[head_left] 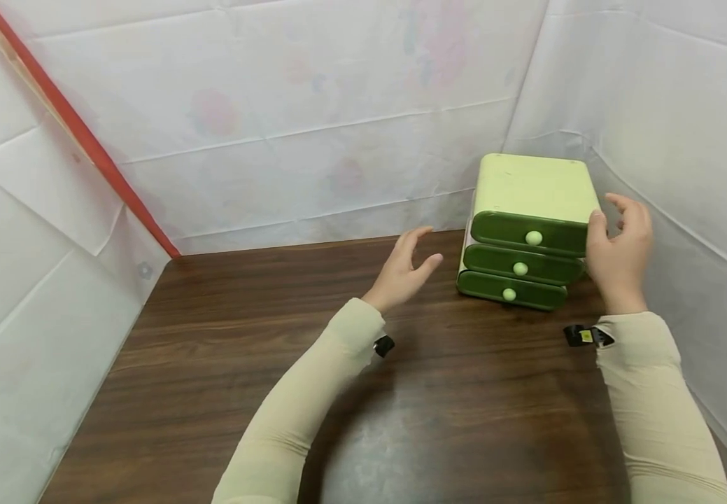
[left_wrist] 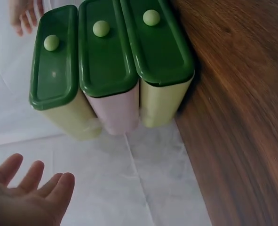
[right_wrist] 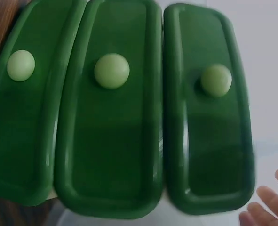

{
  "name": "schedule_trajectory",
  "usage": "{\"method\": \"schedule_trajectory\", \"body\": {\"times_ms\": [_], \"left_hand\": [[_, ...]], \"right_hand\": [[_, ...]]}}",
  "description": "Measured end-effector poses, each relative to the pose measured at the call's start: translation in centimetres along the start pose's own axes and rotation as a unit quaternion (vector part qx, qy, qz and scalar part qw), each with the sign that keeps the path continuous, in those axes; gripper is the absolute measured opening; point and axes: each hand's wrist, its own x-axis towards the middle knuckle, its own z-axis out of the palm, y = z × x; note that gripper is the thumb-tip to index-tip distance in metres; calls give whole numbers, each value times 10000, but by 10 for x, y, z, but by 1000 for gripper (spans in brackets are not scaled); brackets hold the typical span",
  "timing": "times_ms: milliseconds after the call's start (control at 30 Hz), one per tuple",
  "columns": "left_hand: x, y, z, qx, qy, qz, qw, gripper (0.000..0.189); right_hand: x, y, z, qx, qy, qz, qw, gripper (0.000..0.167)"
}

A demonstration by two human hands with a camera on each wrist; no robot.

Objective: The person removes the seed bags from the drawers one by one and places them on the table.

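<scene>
Standing drawer unit [head_left: 527, 225], glossy, green-fronted, lime-topped

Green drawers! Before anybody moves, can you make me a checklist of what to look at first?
1. Drawer stack upright on the table: ok.
2. Top knob, middle knob and bottom knob all in sight: ok.
3. Left grip apart from the stack: ok, a gap shows on its near side.
4. Right grip touching the stack: cannot tell; its thumb overlaps the top front's corner in the head view.
5. A grip holding a knob: not ok, neither does.
6. What's inside: cannot tell, the fronts hide it.
</scene>
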Motion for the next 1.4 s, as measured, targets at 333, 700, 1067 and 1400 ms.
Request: {"method": "schedule_trajectory", "body": {"times_ms": [333,700,1067,1400], "left_hand": [[21,10,21,-799,-1087,-695,9884,74],[42,22,39,-1540,-1408,-987,9730,72],[46,32,47,-1764,-1314,-1148,9687,75],[42,27,42,-1777,-1393,-940,9696,75]], "right_hand": [[8,29,-12,698,-957,2120,9701,54],[12,37,-10,1097,-1492,2654,9462,58],[11,37,-10,2079,-1208,2738,9313,58],[9,33,-3,1947,-1275,2710,9340,58]]}}
